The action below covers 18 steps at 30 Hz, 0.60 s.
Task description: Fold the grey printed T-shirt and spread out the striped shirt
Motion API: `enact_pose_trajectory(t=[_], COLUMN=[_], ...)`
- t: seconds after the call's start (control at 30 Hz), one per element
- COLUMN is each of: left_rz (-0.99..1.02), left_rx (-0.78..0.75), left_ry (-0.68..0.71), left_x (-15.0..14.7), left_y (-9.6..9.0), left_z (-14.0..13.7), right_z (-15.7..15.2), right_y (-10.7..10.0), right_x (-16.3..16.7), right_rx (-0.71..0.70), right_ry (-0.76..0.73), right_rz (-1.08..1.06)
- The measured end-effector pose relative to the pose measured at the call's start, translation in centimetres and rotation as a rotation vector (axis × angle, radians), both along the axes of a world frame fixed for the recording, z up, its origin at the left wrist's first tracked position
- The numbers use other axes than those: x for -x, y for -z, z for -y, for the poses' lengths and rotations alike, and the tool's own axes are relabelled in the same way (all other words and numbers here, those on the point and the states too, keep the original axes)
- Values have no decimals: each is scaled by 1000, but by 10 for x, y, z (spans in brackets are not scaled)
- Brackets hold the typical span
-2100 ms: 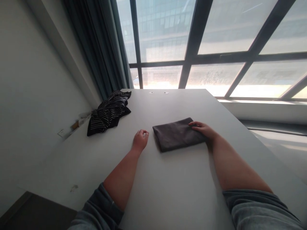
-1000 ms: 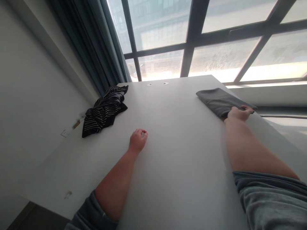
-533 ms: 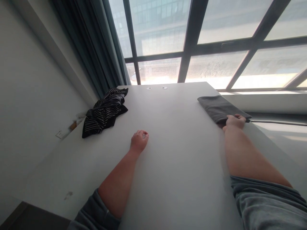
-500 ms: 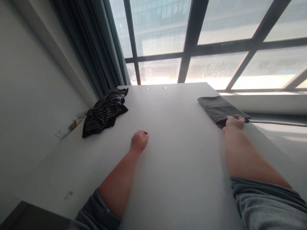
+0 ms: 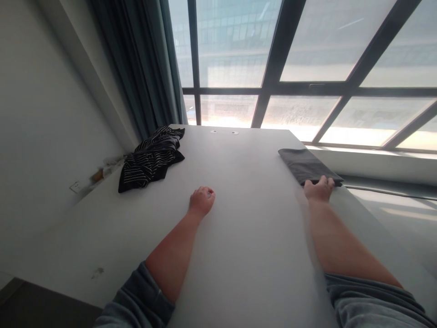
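Cloth, folded and grey, right of frame, should handle light and soft; its near edge suits holding; my right hand touches there, whether gripping I can't tell; my left hand curls loosely closed, nothing visible inside.

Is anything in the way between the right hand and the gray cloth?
Nothing visible is: the right hand touches the near edge of the gray cloth. The black striped cloth lies apart, on the table's left side.
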<state>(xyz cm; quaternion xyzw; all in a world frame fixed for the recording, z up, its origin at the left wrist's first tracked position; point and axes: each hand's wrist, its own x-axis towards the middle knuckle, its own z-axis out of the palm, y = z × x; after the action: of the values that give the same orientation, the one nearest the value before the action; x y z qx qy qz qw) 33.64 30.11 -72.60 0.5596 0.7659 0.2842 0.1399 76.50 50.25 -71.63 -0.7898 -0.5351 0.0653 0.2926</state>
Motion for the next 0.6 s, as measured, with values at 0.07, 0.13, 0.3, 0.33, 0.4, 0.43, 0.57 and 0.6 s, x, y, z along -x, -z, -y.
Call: enact_pose_trajectory(t=[0.07,0.13,0.3,0.33,0.4,0.43,0.57,0.6], left_rz=[-4,-12,-35,-44,-70,-84,-118,-119], left_rx=[8,10,-13,-15,-17,-18,-23,-21], left_ry=[3,7,-5,-7,2,12,48,51], left_x=[-1,-1,-2,-4,-8,-11,-19,-20], left_y=[-1,-1,2,2,2,2,2,3], left_z=[0,0,-1,-2,-3,-4,-6,-7], right_z=[-1,-4,-9,-9,-13,-17,-55,-70], right_y=[1,4,6,5,-1,-4,-20,-24], right_x=[7,10,9,9,12,15,30,32], right_rx=[48,90,174,174,139,118,155,205], right_ry=[-43,-55,-18,-13,-32,-61,-246,-284], right_rz=[35,56,162,192,272,323,459,458])
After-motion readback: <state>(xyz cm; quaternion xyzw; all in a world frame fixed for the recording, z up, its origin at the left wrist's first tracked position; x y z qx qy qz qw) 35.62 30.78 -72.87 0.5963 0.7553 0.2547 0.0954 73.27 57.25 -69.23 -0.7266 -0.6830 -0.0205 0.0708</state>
